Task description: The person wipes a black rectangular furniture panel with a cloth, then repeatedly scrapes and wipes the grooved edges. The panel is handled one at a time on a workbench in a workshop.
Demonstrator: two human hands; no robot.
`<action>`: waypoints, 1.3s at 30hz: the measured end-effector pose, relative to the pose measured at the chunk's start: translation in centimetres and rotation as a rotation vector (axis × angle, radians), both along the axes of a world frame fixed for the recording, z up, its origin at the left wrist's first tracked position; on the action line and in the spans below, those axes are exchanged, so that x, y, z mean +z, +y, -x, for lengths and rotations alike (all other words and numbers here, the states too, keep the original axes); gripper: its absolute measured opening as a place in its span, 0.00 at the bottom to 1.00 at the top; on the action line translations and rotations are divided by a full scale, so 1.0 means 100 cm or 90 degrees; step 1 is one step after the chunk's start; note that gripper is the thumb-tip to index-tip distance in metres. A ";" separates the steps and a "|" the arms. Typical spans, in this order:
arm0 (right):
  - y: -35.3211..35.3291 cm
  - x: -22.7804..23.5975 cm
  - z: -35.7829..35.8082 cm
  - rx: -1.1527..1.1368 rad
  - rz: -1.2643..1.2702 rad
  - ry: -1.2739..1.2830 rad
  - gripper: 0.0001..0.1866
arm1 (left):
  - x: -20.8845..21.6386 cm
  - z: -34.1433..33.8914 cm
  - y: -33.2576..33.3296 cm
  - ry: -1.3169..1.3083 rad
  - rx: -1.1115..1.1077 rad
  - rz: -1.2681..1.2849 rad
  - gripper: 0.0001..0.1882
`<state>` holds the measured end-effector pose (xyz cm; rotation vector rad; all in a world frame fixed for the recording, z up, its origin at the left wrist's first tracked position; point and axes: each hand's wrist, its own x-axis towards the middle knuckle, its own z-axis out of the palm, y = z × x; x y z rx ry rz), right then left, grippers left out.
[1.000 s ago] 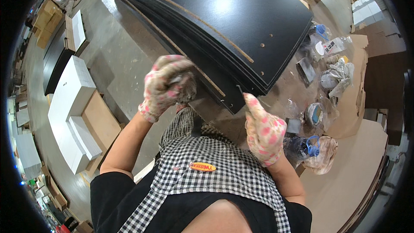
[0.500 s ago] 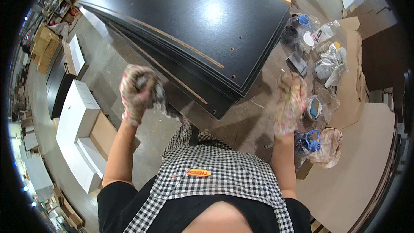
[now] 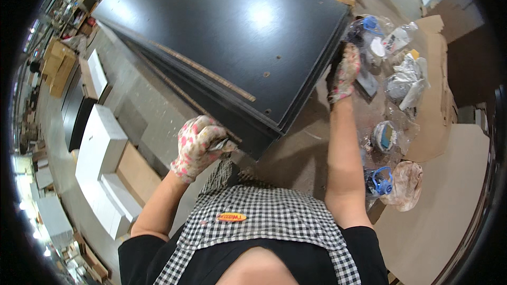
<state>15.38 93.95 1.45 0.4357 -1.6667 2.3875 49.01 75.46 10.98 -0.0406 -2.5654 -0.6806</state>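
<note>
A stack of black panels [image 3: 222, 37] lies in front of me, its layers slightly fanned out at the near left side. Drilled holes and pale raw strips show along the near edges. My left hand [image 3: 198, 145], in a white glove with pink spots, is closed around a crumpled greyish rag [image 3: 224, 146] beside the near corner of the stack. My right hand [image 3: 346, 71], gloved alike, reaches forward with fingers stretched along the stack's right side. Its palm side is dark and partly hidden, and I cannot tell how firmly it touches the panels.
Right of the stack are clear bottles [image 3: 400, 37], a blue-handled jug [image 3: 379, 182], crumpled plastic [image 3: 405, 82], an open tub [image 3: 384, 136] and a cardboard sheet [image 3: 430, 95]. White box-like pieces [image 3: 103, 137] stand on the floor at left, with brown cartons [image 3: 59, 68] farther back.
My left hand has moved right and down with the rag, to the stack's near corner. My right hand has gone forward to the stack's right side, its fingers stretching out.
</note>
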 end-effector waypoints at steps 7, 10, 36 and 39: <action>0.000 0.001 0.011 -0.106 -0.143 0.113 0.08 | -0.003 0.000 0.003 0.016 -0.013 0.011 0.18; -0.002 0.013 0.020 0.061 0.122 -0.149 0.04 | 0.001 0.004 0.005 0.025 -0.009 0.011 0.18; 0.010 -0.006 0.017 0.099 0.093 -0.105 0.07 | 0.002 0.017 0.010 0.030 -0.037 0.025 0.18; 0.011 -0.012 0.026 0.073 -0.039 -0.014 0.07 | 0.003 0.022 0.012 -0.010 -0.026 0.017 0.19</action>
